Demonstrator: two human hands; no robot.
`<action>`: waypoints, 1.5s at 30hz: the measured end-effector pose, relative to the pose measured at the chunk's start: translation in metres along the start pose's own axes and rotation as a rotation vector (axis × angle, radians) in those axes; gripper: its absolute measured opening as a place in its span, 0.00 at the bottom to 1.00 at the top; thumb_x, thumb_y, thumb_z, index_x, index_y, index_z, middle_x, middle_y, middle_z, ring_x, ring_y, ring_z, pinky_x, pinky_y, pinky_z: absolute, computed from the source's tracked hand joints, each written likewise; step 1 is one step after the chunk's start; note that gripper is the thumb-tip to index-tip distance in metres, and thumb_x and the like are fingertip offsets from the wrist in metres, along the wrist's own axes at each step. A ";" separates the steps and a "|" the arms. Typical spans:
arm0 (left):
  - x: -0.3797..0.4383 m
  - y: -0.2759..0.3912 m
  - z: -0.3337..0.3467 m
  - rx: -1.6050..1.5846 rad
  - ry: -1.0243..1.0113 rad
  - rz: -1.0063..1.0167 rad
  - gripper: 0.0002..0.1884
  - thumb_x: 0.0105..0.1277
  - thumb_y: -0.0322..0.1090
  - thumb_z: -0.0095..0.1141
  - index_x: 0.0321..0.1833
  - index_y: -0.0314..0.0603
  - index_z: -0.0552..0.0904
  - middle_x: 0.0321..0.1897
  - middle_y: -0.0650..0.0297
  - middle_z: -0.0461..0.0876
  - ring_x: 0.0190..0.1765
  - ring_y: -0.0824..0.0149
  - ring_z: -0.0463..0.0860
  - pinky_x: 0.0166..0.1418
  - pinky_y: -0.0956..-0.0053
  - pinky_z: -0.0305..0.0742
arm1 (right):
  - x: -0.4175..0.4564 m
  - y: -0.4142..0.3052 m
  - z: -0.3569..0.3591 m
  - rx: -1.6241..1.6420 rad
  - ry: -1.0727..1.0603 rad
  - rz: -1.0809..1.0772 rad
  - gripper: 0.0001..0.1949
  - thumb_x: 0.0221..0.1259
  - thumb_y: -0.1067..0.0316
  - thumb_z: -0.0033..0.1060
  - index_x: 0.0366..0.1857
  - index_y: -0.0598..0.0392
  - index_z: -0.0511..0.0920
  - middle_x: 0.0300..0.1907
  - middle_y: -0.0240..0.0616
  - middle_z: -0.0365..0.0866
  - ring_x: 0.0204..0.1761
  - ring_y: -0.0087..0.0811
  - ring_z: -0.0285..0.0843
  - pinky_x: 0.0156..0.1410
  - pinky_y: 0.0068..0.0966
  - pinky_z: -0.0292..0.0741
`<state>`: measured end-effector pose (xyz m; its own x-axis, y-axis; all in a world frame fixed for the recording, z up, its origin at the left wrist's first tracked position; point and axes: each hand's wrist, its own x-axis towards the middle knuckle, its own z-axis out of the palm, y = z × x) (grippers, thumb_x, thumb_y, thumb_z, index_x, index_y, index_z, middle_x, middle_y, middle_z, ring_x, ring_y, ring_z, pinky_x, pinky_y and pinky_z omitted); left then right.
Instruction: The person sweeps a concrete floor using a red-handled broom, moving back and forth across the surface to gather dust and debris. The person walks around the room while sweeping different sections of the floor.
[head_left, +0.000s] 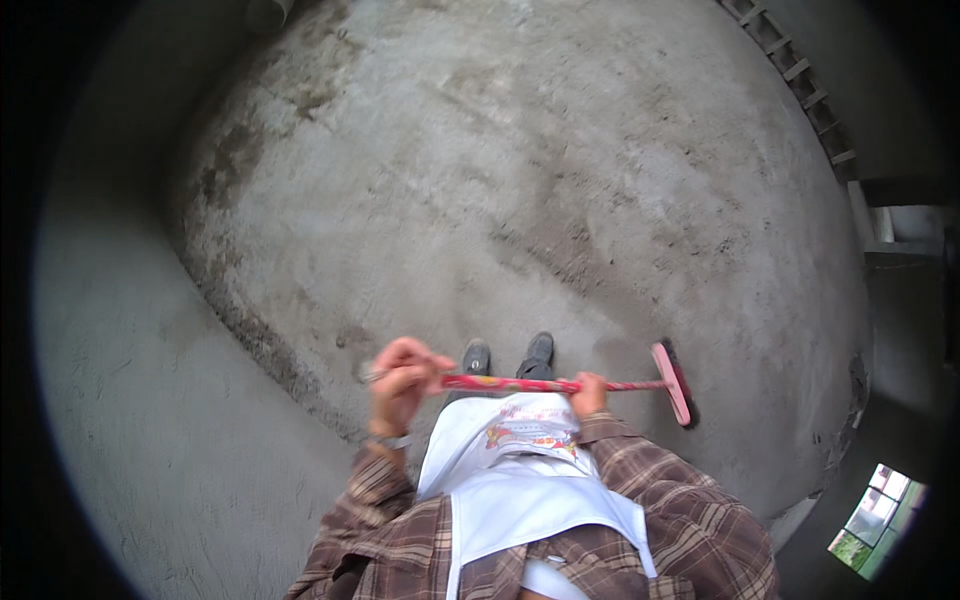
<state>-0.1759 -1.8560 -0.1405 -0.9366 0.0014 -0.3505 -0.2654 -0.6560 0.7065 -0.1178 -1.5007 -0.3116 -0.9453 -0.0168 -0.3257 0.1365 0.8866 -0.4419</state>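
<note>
A broom with a red patterned handle lies crosswise in front of my waist. My left hand is curled around the handle's end on the left, slightly blurred. Farther along the handle, my right hand grips it. On the right, the pink broom head has dark bristles facing away from me. Whether the bristles touch the floor I cannot tell. Below the handle hangs my white apron, which bears red print, over a brown plaid shirt.
My dark shoes stand on a rough concrete floor with loose grit and dark patches. A plastered wall rises at left. A ladder lies along the upper right edge, and a window shows at lower right.
</note>
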 end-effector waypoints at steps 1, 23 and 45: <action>-0.006 0.023 -0.003 0.039 0.018 0.134 0.08 0.56 0.26 0.45 0.38 0.36 0.75 0.20 0.60 0.77 0.21 0.72 0.75 0.46 0.66 0.78 | 0.019 -0.028 0.002 0.116 0.038 -0.083 0.20 0.47 0.55 0.69 0.12 0.57 0.71 0.18 0.49 0.72 0.24 0.53 0.71 0.31 0.46 0.65; 0.049 0.074 0.060 0.271 -0.225 0.563 0.08 0.55 0.33 0.49 0.35 0.38 0.73 0.07 0.68 0.66 0.10 0.75 0.64 0.47 0.61 0.74 | 0.137 -0.111 0.044 0.463 0.159 -0.291 0.13 0.52 0.62 0.66 0.20 0.54 0.70 0.25 0.44 0.73 0.33 0.49 0.70 0.39 0.41 0.67; -0.051 0.162 0.032 0.543 -0.043 0.793 0.11 0.59 0.33 0.45 0.42 0.37 0.72 0.11 0.69 0.64 0.17 0.73 0.63 0.56 0.63 0.62 | 0.207 -0.301 0.039 0.460 0.095 -0.591 0.14 0.51 0.53 0.63 0.22 0.51 0.74 0.30 0.40 0.76 0.42 0.45 0.72 0.45 0.42 0.68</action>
<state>-0.1787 -1.9386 0.0116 -0.8940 -0.2572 0.3668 0.3889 -0.0392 0.9204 -0.3430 -1.7891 -0.2791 -0.9180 -0.3717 0.1379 -0.3110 0.4596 -0.8319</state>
